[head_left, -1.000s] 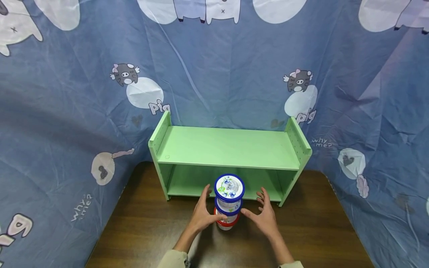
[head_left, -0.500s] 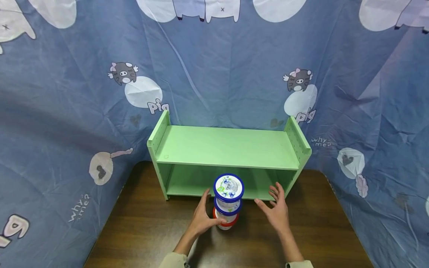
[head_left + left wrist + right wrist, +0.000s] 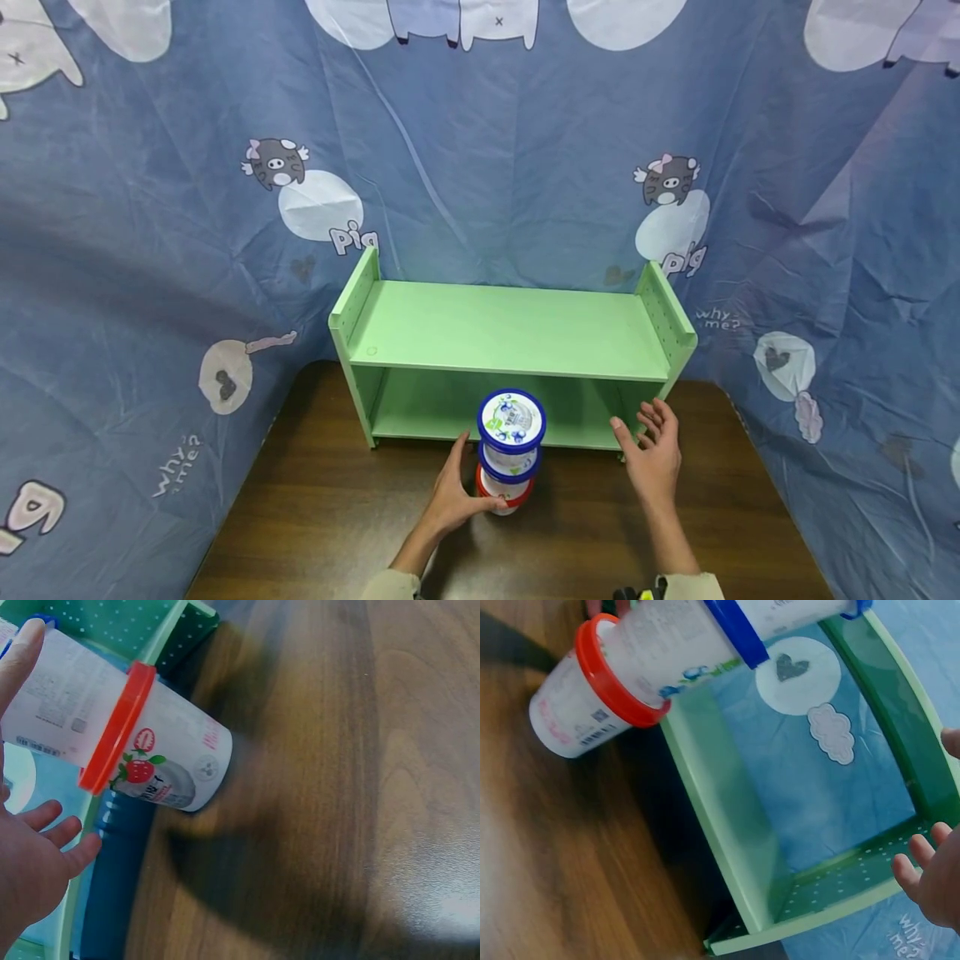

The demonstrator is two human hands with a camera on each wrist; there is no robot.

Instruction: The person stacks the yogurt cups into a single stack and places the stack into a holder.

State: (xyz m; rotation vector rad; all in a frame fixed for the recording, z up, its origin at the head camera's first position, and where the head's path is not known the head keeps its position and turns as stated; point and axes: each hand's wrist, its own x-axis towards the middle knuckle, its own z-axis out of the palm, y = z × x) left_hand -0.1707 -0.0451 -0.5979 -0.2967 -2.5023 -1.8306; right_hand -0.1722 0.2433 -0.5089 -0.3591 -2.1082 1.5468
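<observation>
Stack of three lidded white plastic tubs (image 3: 511, 452) standing upright on dark brown wooden table (image 3: 315, 517), just in front of light green wooden two-tier shelf (image 3: 510, 333), at 6 o'clock from it. Bottom tub wearing red lid (image 3: 116, 727), upper two blue lids (image 3: 736, 630). Left hand (image 3: 454, 492) resting against stack's base at 9 o'clock, fingers curving loosely round bottom tub. Right hand (image 3: 654, 454) hovering at 3 o'clock, well apart from stack, fingers spread, gripping nothing. Blue cartoon-pig printed cloth (image 3: 150, 250) hanging behind.
</observation>
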